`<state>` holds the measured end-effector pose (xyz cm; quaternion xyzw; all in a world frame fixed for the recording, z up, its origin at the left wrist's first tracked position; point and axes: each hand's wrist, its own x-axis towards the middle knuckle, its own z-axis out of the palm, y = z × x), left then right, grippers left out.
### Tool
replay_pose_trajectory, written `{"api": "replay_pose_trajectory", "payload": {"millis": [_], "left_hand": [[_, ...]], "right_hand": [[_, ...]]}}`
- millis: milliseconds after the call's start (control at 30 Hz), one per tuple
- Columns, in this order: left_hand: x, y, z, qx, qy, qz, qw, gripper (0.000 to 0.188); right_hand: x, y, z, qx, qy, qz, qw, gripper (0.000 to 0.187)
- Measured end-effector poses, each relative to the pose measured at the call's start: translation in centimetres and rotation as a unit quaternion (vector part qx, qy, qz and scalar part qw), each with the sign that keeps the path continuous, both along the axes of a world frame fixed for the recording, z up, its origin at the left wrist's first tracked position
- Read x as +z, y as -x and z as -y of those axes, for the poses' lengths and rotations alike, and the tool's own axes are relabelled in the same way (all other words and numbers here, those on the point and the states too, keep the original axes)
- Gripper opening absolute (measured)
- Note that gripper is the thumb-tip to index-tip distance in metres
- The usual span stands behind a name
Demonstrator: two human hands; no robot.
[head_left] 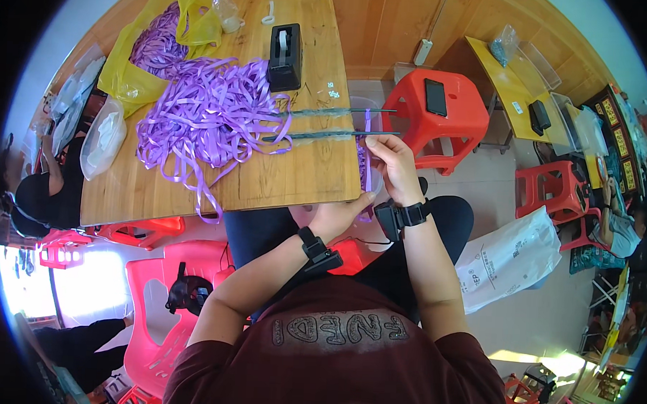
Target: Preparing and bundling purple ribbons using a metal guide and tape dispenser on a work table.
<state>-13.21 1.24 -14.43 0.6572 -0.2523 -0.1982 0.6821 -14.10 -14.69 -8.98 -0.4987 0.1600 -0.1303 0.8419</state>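
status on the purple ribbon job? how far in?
No finished pieces are identifiable. In hand: both hands, left hand and right hand, hold one purple ribbon strip at the table edge beside two thin rods. Left: a big loose ribbon pile, more in the yellow bag.

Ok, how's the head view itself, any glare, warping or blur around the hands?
Head view: the fisheye bends the wooden table edge and blackens the corners. Bright glare washes out the lower left and the floor at lower right. The left hand, right hand and purple ribbon strip are evenly lit and sharp.
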Motion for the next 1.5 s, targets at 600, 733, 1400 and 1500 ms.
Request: {"api": "replay_pose_trajectory", "payload": {"millis": [600,733,1400,1500], "left_hand": [[0.8,0.4,-0.8,-0.073,-0.052,-0.108,0.990,0.015],[1.8,0.8,-0.8,-0.055,0.004,-0.200,0.978,0.013],[2.2,0.9,-0.9,-0.055,0.000,-0.174,0.983,0.015],[2.8,1.0,-0.9,-0.046,0.004,-0.189,0.981,0.014]], "right_hand": [[1.3,-0.1,-0.1,0.001,0.026,-0.028,0.999,0.018],[0.6,1.0,0.0,0.044,0.076,-0.033,0.996,0.017],[0.5,3.8,-1.2,0.041,0.068,-0.069,0.994,0.028],[0.5,4.1,-1.2,0.077,0.068,-0.076,0.992,0.030]]}}
